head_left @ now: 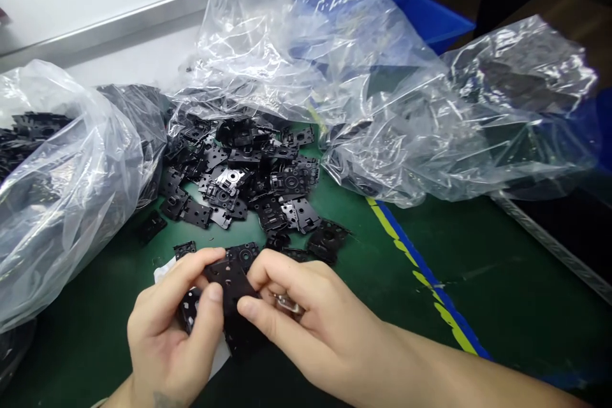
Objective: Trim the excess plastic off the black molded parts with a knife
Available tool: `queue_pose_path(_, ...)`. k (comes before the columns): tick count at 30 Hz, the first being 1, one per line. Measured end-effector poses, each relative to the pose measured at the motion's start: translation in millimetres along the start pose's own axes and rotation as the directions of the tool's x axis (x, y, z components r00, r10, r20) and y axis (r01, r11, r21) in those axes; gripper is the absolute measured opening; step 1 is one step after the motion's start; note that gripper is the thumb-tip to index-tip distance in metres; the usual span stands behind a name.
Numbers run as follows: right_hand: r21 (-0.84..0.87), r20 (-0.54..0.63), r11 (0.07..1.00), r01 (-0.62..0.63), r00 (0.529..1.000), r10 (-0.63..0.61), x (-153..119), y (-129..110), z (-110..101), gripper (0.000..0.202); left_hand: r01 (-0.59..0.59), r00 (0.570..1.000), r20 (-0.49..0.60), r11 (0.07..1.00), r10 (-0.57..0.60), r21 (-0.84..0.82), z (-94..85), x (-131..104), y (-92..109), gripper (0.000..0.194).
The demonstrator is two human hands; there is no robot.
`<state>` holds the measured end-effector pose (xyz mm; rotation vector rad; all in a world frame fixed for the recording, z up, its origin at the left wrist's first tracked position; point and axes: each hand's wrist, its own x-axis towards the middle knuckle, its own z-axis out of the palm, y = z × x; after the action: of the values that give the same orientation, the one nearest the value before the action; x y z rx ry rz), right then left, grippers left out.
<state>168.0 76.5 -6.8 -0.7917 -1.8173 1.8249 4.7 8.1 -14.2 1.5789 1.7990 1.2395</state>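
Black plastic plate (232, 277) is up over the counter (363, 261) between my left hand (167, 322) and right hand (310, 312), fingers pinched closed on both sides, shiny item (288, 303) tucked in the right, so I'd grip evenly, clear of the heaped parts (243, 158) beyond.

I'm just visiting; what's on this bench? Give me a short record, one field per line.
Left hand: grips a flat black part
Right hand: grips the same part; a small shiny object shows by its curled fingers, too unclear to name
Surface: green tabletop with a blue-and-yellow line
Beyond the hands: loose pile of black parts
Left side: clear plastic bag holding black parts
Back: blue bins, partly behind clear plastic
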Motion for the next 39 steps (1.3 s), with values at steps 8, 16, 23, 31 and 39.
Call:
queue_pose_path(8, -0.001, 0.029, 0.989, -0.147, 0.989, 0.147, -0.1, -6.3, -5.8, 0.022, 0.183, 0.983, 0.014, 0.977, -0.183, -0.106, 0.9, 1.1, 8.7, 0.031)
queue_pose_path(16, 0.003, 0.084, 0.982, -0.191, 0.978, 0.19, 0.6, -3.4, -4.0, 0.023, 0.252, 0.968, 0.021, 0.958, -0.252, -0.138, 0.1, 1.8, 8.2, 0.02)
queue_pose_path(23, 0.024, 0.094, 0.975, -0.22, 0.972, 0.217, 2.2, -3.8, -3.2, 0.022, 0.292, 0.956, 0.024, 0.945, -0.291, -0.148, 1.3, 2.1, 8.6, 0.019)
queue_pose_path(31, 0.091, 0.086, 0.962, -0.259, 0.964, 0.251, 3.3, -4.1, -7.0, 0.021, 0.258, 0.964, 0.099, 0.957, -0.247, -0.129, -0.3, 3.1, 7.1, 0.027)
queue_pose_path(39, 0.052, 0.122, 0.955, -0.292, 0.951, 0.284, 1.3, -7.0, -5.9, 0.021, 0.323, 0.946, 0.081, 0.933, -0.313, -0.16, 2.9, 2.6, 7.4, 0.015)
